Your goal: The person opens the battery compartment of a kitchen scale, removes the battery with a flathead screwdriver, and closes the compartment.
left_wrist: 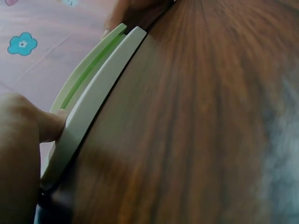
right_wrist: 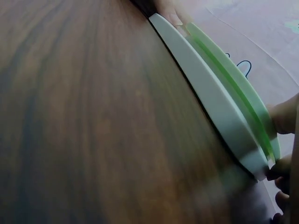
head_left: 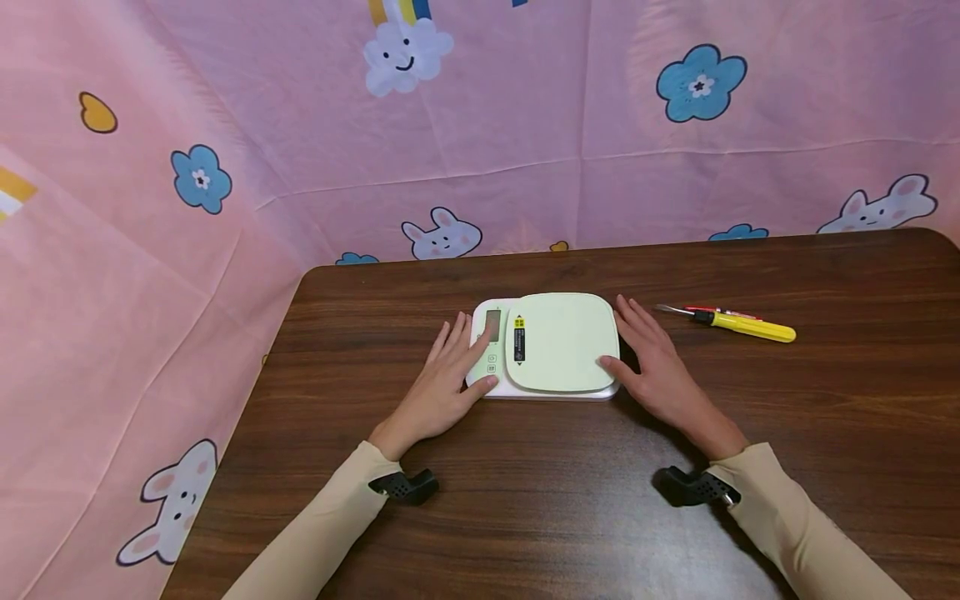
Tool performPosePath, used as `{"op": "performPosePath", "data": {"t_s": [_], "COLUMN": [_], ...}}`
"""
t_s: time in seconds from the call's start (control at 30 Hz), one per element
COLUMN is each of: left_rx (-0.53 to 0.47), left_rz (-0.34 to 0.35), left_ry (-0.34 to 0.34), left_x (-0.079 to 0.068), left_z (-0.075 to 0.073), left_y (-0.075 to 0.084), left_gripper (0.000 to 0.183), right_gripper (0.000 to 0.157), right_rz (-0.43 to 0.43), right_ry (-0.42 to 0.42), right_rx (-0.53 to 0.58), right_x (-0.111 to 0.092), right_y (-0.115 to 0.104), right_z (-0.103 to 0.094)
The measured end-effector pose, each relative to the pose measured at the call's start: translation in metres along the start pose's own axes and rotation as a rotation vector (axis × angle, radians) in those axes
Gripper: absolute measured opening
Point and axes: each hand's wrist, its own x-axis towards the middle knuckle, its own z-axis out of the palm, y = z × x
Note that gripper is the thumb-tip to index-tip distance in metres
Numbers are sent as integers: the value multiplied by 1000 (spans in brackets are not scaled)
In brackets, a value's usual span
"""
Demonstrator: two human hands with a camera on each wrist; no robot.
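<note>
A pale green and white kitchen scale (head_left: pixel 566 346) lies flat on the brown table, its display (head_left: pixel 492 326) and buttons toward the left end. My left hand (head_left: pixel 442 379) rests at that end, with straight fingers by the display and the thumb on the near left part. At the opposite end, my right hand (head_left: pixel 663 371) has its thumb over the plate's near right corner and its fingers extended along the right side. The left wrist view shows the left thumb (left_wrist: pixel 51 126) against the scale's edge. In the right wrist view, the right thumb (right_wrist: pixel 284 116) touches the plate's rim.
To the right of the right hand lies a yellow-handled tool (head_left: pixel 750 325) with a thin metal tip, a slim red item (head_left: pixel 726 312) just behind it. A pink patterned cloth (head_left: pixel 525 100) hangs behind and left of the wooden table (head_left: pixel 525 500).
</note>
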Motion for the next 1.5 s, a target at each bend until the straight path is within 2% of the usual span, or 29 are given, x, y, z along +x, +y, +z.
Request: {"op": "performPosePath", "data": {"t_s": [0.27,0.4,0.53,0.63,0.8,1.0,1.17,1.3,1.5], "left_rx": [47,0,-115,-166,-159,-141,-125,-124,-133], "left_rz": [4,-8,-44,-45,-57,-79,-75,-82,-89], "left_ry": [-14,13,54,72,67,47,73,98,132], "left_x": [0,3,14,26,41,47,41,28,7], "left_z": [2,2,0,-2,-4,-4,-3,-3,-2], "left_y": [2,1,-1,-5,-12,-12,-10,-8,-4], "left_gripper": [68,65,63,63,60,60,60,60,60], "right_gripper": [79,81,85,93,115,115,111,106,103], "right_rz": [8,-35,-104,-145,-184,-174,-167,-141,-70], "right_ry": [-21,-10,-7,-12,-34,23,88,150,195], "right_rx": [-36,-35,-26,-34,-65,-80,-55,-35,-25], "right_x": [-1,-3,-6,-10,-14,-13,-13,-11,-9], "right_y": [-2,-1,0,1,-1,-2,0,2,2], "right_z": [-1,1,5,10,17,18,18,17,13]}}
